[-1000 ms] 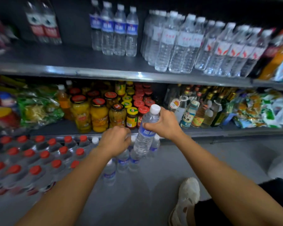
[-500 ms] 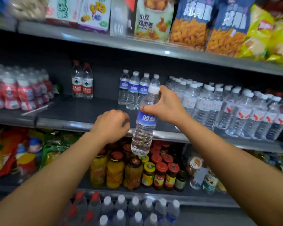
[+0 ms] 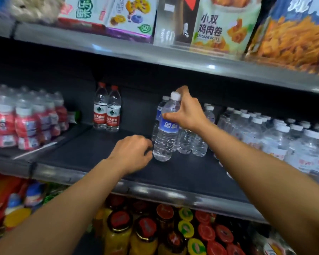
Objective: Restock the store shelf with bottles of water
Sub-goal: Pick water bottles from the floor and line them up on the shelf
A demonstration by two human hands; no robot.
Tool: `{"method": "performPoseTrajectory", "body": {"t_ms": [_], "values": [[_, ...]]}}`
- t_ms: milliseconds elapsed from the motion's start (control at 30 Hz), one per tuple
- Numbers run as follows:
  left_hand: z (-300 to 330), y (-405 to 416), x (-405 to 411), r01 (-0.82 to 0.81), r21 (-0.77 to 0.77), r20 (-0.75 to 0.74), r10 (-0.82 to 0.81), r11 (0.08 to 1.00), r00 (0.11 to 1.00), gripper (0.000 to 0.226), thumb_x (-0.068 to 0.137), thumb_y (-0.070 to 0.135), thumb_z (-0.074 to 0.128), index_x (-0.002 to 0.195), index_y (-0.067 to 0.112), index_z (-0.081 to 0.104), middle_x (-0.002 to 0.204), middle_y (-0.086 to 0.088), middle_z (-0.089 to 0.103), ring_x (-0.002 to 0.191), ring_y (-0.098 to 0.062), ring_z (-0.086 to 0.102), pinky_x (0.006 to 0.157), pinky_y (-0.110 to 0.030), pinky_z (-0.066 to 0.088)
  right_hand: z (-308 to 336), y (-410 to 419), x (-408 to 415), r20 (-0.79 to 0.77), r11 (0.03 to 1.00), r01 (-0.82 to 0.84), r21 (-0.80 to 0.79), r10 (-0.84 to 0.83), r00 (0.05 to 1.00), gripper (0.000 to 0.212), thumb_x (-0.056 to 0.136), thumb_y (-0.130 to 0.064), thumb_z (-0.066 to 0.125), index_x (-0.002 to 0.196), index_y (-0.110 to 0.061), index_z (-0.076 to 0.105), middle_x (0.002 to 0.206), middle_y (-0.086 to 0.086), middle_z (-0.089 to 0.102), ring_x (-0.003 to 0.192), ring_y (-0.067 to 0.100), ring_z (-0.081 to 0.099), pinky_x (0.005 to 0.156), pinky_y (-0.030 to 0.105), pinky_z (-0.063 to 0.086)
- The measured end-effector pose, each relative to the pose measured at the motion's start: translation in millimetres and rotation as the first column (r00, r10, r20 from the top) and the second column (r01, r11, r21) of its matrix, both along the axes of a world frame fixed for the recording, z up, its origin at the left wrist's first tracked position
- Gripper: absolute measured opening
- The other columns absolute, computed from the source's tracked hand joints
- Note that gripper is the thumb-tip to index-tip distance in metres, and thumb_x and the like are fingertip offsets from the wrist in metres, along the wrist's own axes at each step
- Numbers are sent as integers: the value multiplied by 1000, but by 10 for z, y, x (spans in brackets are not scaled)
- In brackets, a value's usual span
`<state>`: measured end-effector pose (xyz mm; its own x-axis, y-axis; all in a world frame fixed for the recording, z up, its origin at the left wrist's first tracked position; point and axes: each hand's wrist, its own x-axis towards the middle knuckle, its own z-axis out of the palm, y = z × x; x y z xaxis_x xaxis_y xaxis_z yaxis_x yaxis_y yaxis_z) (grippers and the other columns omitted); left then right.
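Standing bottle: blue-label water bottle point(image 3: 166, 131) upright, base on or just above the dark middle shelf point(image 3: 103, 153), can't tell which
Right hand: right hand point(image 3: 187, 112) wraps the bottle's neck and shoulder, thumb on the label's top edge
Left hand: left hand point(image 3: 132, 152) near the bottle's base, fingers curled under, can't tell if they touch it or hold anything
Just behind: more blue-label bottles point(image 3: 184, 142)
Far left: two red-cap bottles point(image 3: 107, 109)
Right: white-cap bottles point(image 3: 276, 137)
Below: jars point(image 3: 145, 234)
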<state>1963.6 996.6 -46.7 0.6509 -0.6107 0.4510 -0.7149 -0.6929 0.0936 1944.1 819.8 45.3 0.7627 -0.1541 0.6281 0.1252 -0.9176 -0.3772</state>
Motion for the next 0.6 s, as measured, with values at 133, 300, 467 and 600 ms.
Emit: {"method": "performPoseTrajectory", "body": {"t_ms": [133,300,467,600], "values": [[-49,-36,357,0,15,-13,0,1000,1000,31,93,36,47,115,20,63,115,0,61,105,-25,58,83,-36,50,-43,-67,576,-32,997,67,-39,-68,997,74,68,-36,79,125,-14,38,106,12,64,96,33,63,76,39,52],[-101,-113,722,14,30,-36,-13,999,999,31,93,35,46,114,21,63,114,-1,61,105,-26,57,84,-38,50,-122,-127,1086,-91,985,129,-117,-140,986,81,71,-34,78,132,-8,32,110,16,60,102,37,59,72,34,46],[-159,-195,950,31,42,-46,-29,999,999,30,93,35,46,114,21,62,115,0,60,106,-26,57,84,-37,49,-131,-222,1298,-138,982,151,-118,-166,976,76,73,-26,81,130,-5,36,104,2,60,100,21,58,66,24,34],[-214,-227,1058,45,38,-56,-43,998,997,31,94,35,46,117,22,62,116,0,60,107,-25,56,85,-36,49,-32,-275,1409,-213,977,167,-132,-193,958,77,70,-24,84,130,-3,41,108,3,59,108,22,57,73,22,40]]}}
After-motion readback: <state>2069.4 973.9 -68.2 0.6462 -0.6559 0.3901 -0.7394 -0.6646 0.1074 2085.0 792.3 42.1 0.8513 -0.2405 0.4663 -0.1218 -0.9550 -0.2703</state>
